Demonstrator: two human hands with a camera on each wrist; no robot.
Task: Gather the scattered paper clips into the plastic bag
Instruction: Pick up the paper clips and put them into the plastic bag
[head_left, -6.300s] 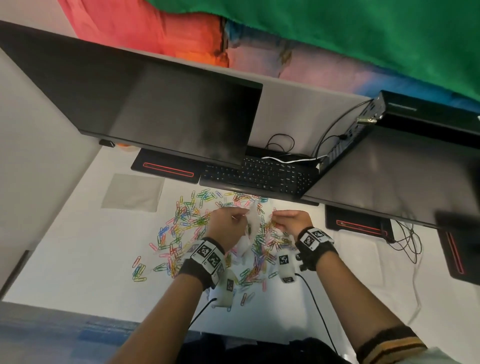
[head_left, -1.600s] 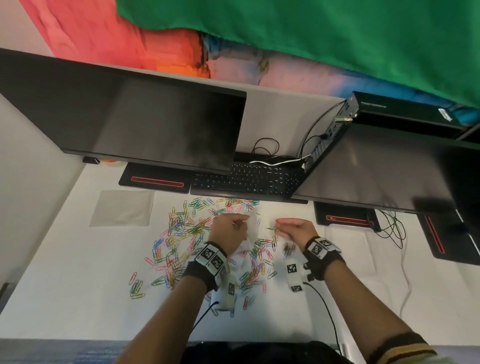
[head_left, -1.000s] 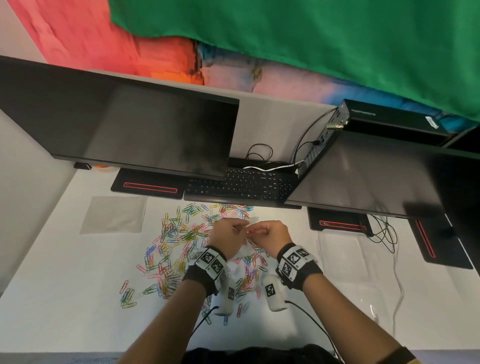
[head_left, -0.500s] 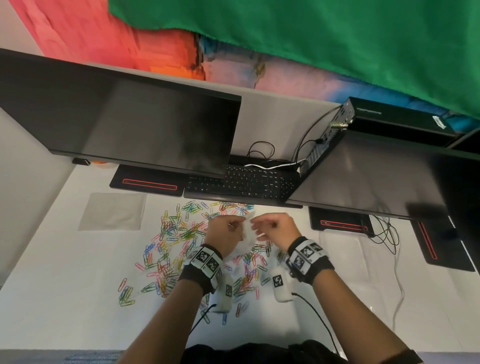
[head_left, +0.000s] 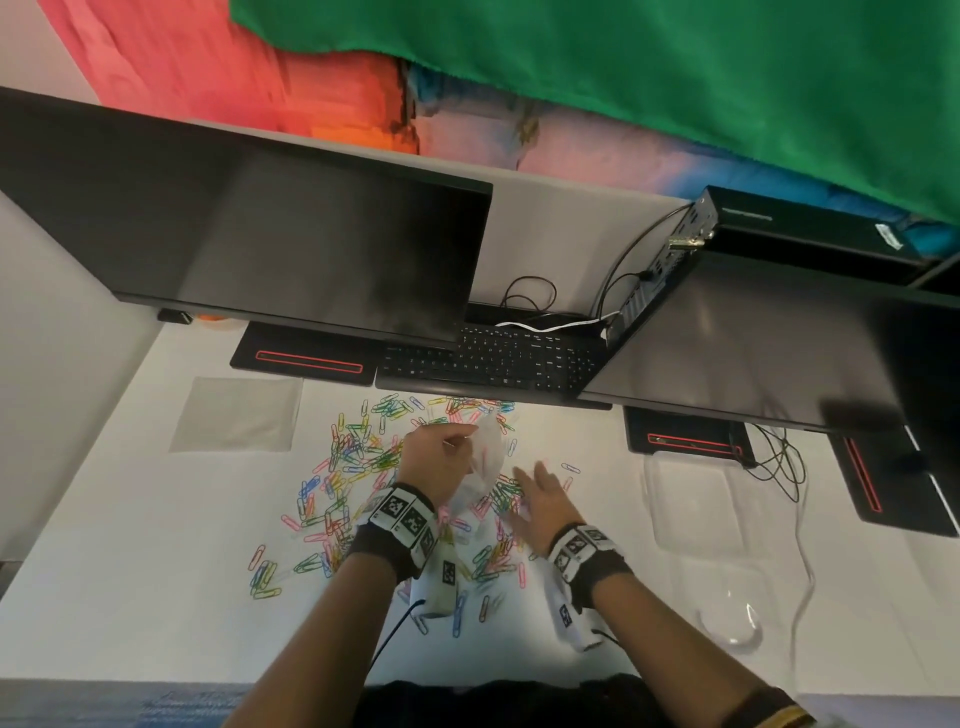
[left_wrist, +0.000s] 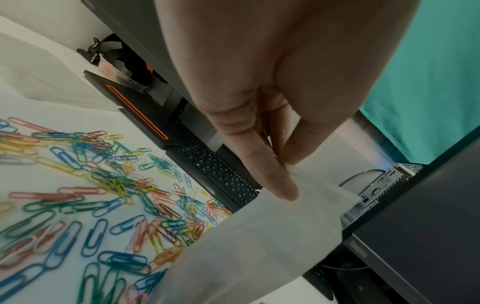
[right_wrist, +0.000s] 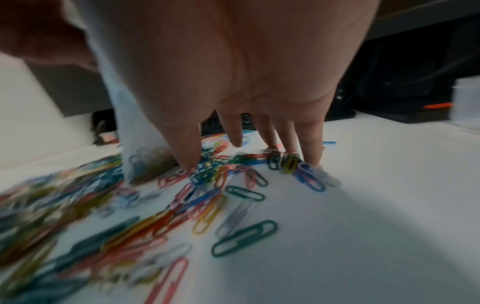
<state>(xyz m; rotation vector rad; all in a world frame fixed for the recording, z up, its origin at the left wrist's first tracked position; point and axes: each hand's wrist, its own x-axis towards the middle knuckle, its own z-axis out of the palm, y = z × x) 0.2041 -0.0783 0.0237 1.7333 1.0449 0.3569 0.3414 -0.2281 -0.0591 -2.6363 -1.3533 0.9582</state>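
Note:
Many coloured paper clips (head_left: 358, 467) lie scattered on the white desk (head_left: 130, 597), also spread in the left wrist view as paper clips (left_wrist: 98, 205) and in the right wrist view as paper clips (right_wrist: 207, 189). My left hand (head_left: 441, 460) pinches the rim of a clear plastic bag (head_left: 485, 462), held up above the pile; in the left wrist view thumb and finger grip the plastic bag (left_wrist: 272, 236). My right hand (head_left: 540, 493) is down on the desk with straight spread fingers (right_wrist: 311, 148) touching clips. The plastic bag (right_wrist: 140, 156) hangs just left of it with several clips inside.
A black keyboard (head_left: 493, 361) lies behind the pile under two dark monitors (head_left: 270, 244). A grey flat sheet (head_left: 236, 415) sits at the left. Clear plastic containers (head_left: 696, 499) and cables (head_left: 779, 462) are on the right.
My right hand has left the bag's mouth and dropped to the desk on the right, fingers spread on the clips. The left hand still holds the bag up.

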